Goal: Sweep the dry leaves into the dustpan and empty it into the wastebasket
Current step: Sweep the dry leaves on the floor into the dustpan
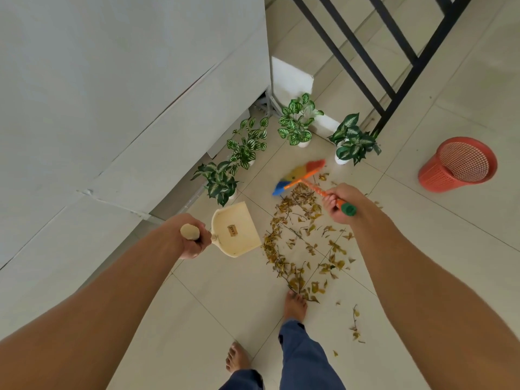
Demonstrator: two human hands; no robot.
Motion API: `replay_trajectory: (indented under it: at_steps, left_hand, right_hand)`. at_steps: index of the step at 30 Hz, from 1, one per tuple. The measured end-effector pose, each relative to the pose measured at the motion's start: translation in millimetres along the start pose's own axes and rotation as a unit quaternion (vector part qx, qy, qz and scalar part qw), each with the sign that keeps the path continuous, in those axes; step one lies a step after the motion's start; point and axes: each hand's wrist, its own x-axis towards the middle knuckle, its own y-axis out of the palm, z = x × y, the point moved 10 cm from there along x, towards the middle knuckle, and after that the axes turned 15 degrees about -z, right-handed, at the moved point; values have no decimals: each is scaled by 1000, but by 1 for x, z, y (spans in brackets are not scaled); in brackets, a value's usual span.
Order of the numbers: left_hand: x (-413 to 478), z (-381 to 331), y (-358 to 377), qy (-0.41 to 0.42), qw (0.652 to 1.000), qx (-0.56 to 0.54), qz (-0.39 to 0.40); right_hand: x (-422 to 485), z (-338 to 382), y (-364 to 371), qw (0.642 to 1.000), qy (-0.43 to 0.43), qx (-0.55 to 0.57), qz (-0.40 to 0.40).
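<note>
Dry brown leaves (pixel 304 243) lie scattered on the pale floor tiles ahead of my bare feet. My left hand (pixel 194 240) grips the top of the long handle of a cream dustpan (pixel 235 230), whose pan stands at the left edge of the leaves. My right hand (pixel 342 202) grips the orange, green-capped handle of a broom (pixel 301 175); its blue, yellow and orange bristles sit at the far end of the leaf patch. A red mesh wastebasket (pixel 458 164) stands on the floor to the right, apart from the leaves.
Several potted green plants (pixel 295 122) line the floor beyond the leaves, along a white wall (pixel 126 108) on the left. A black metal railing (pixel 380 66) runs at the upper right. My bare feet (pixel 294 305) stand just below the leaves.
</note>
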Motion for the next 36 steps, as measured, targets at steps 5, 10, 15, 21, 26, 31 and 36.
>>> replay_trajectory:
  at_steps: [5,10,15,21,26,31,36]
  left_hand:
    - [0,5,-4,1,1000,6,-3]
    - [4,6,-14,6,1000,19,-16]
    - [5,11,-19,8,999,30,-17]
    - [10,16,-40,26,998,56,13]
    - [13,21,-75,42,997,60,28]
    - [26,38,-112,47,996,73,35]
    - [77,82,-137,57,992,113,19]
  right_hand:
    - [-33,-33,-14,998,9,44,33]
    - [-34,-25,-10,994,-16,104,18]
    - [-33,-45,-13,990,-2,141,1]
    - [-67,-109,-27,991,-7,132,18]
    - [-59,-134,-18,988,-6,153,7]
    - [-64,-173,-25,991,-18,134,-11]
    - [-102,-220,-27,995,-70,70,-27]
